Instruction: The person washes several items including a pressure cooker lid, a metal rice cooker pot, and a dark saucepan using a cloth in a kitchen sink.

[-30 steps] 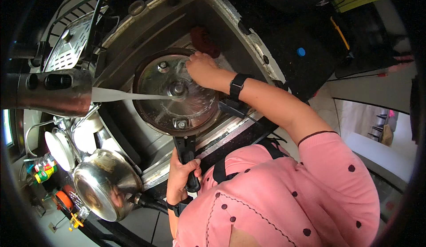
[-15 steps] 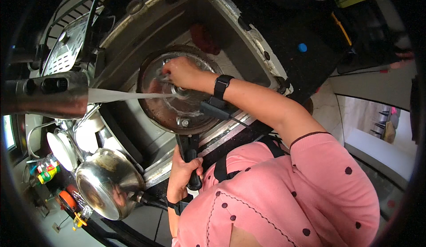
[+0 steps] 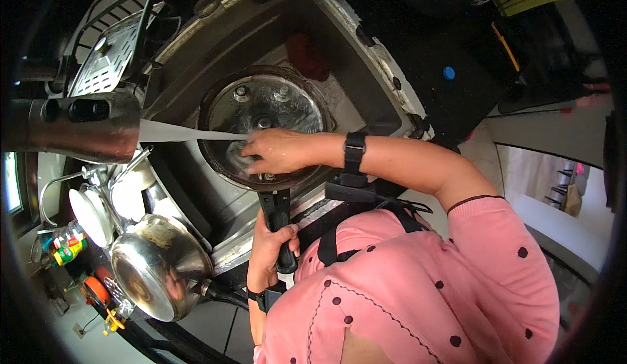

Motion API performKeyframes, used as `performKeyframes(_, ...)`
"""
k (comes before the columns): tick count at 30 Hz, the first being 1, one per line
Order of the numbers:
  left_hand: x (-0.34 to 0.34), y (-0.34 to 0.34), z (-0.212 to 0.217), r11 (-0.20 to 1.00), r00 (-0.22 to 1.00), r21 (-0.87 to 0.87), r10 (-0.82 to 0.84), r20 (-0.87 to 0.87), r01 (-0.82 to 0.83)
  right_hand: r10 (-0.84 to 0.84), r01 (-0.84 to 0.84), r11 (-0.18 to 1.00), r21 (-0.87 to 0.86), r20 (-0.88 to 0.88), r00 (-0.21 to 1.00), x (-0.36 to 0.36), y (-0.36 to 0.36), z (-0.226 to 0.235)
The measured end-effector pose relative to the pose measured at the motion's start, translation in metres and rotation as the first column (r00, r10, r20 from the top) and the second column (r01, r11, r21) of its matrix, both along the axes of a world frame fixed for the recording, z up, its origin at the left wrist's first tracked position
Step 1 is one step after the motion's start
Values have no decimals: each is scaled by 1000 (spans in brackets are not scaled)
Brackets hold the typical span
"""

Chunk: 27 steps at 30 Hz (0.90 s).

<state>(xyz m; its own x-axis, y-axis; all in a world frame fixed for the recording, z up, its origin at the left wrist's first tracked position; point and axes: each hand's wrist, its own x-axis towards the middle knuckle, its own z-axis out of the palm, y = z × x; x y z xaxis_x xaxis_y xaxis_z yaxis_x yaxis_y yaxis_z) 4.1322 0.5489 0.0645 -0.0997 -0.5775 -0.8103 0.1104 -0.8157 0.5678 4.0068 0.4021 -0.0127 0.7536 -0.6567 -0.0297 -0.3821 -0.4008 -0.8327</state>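
A round metal pressure cooker lid (image 3: 225,106) lies tilted in the sink, its inner side with several metal fittings facing up. Its black handle (image 3: 277,217) points toward me, and my left hand (image 3: 268,249) is wrapped round it. My right hand (image 3: 277,151) rests on the near part of the lid, fingers bent down against the metal. Something greyish and wet shows at those fingertips; whether it is a scrubber or splashing water is unclear. A stream of water (image 3: 196,133) runs from the metal faucet (image 3: 98,129) onto the lid beside my right fingers.
The dark sink (image 3: 196,44) surrounds the lid, with a dark red cloth-like item (image 3: 307,57) at its far side. On the left stand a steel pan (image 3: 157,266), white dishes (image 3: 91,217) and a dish rack (image 3: 121,47). A blue cap (image 3: 449,73) lies on the right counter.
My right hand has moved nearer to me across the lid, uncovering the far fittings. My left hand keeps its grip on the handle, and the water still runs.
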Motion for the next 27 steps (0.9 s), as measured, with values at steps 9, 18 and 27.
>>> performKeyframes(9,-5,4,-1,999,994,36,-14,-109,18,-406,346,902,258,232,884,26,-12,4)
performKeyframes(18,-4,1,0,998,998,-7,-61,6,61,-200,281,949,-142,415,888,23,17,6)
performKeyframes(27,0,6,7,999,998,41,-20,-68,23,-14,66,986,-150,324,946,-56,2,11)
